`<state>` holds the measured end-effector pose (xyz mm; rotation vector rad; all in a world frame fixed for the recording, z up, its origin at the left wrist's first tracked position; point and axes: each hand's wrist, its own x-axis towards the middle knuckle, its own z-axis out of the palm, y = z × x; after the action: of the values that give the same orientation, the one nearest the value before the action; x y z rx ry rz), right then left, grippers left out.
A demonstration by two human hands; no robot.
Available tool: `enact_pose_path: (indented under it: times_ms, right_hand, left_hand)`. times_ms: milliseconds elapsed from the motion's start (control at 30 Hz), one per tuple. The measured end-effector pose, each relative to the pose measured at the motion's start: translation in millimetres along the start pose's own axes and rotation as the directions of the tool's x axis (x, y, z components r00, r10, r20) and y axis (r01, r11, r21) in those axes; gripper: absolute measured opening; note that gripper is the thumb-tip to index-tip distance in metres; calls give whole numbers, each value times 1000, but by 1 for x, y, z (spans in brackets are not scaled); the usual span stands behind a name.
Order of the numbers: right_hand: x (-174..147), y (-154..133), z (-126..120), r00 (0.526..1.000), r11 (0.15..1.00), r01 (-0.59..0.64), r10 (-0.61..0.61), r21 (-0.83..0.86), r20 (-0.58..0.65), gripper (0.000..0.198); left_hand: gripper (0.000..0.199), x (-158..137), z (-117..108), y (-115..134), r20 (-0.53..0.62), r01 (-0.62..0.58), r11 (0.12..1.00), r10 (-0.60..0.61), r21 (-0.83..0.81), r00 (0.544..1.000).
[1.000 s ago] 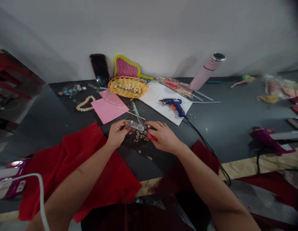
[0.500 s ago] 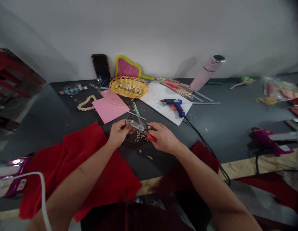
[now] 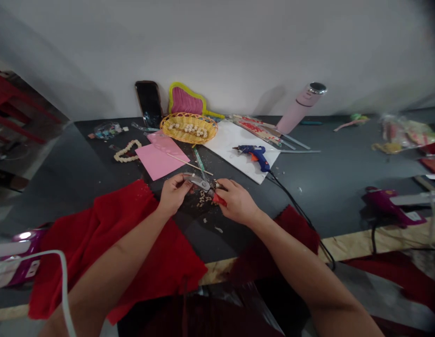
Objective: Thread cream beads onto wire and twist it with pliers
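Observation:
My right hand point(image 3: 240, 203) is closed round the red handle point(image 3: 219, 200) of a pair of shears, whose grey metal blades point(image 3: 203, 184) point left. At the blade tips, my left hand point(image 3: 173, 192) pinches with thumb and fingertips; a tiny pale bit shows there, too small to name. Small cut pale pieces point(image 3: 203, 199) lie scattered on the dark table below the shears. Just beyond the hands are a thin wooden stick point(image 3: 196, 167) and a green strip point(image 3: 199, 159).
Pink paper squares point(image 3: 157, 161), a heart-shaped ring of pale pieces point(image 3: 128, 152) and a yellow basket point(image 3: 187, 135) lie beyond. A blue glue gun point(image 3: 257, 154) rests on a white board point(image 3: 228, 142), its cord trailing right. Red cloth point(image 3: 133, 243) covers the front left; a pink bottle point(image 3: 298, 110) stands behind.
Both hands and the shears stay almost in place, with only a slight shift of the view. The same grip on the shears continues.

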<state>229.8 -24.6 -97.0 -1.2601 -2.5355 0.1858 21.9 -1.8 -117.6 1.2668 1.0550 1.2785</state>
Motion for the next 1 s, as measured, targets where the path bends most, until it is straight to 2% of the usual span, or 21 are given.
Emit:
enact_pose_path:
  times_ms: [167, 333, 633, 833, 1000]
  right_hand:
    - [0, 4, -1, 1000, 1000, 1, -1, -4, 12, 18]
    - [0, 5, -7, 999, 1000, 9, -9, -13, 40, 22]
    - [-1, 4, -12, 998, 999, 20, -18, -30, 53, 22]
    - [-1, 6, -11, 998, 999, 40, -41, 10, 52, 23]
    - [-1, 6, -10, 998, 999, 42, -42, 12, 46, 19]
  left_hand:
    - [16, 1, 2, 0, -32, 31, 999, -30, 22, 999]
    - [10, 0, 1, -1, -58, 31, 997, -27, 74, 998]
    - [8, 2, -2, -3, -11, 29, 997, -28, 76, 1000]
    - [8, 1, -3, -1, 58, 10, 1000, -11, 11, 998]
    - [8, 1, -1, 0, 63, -3, 999, 5, -35, 998]
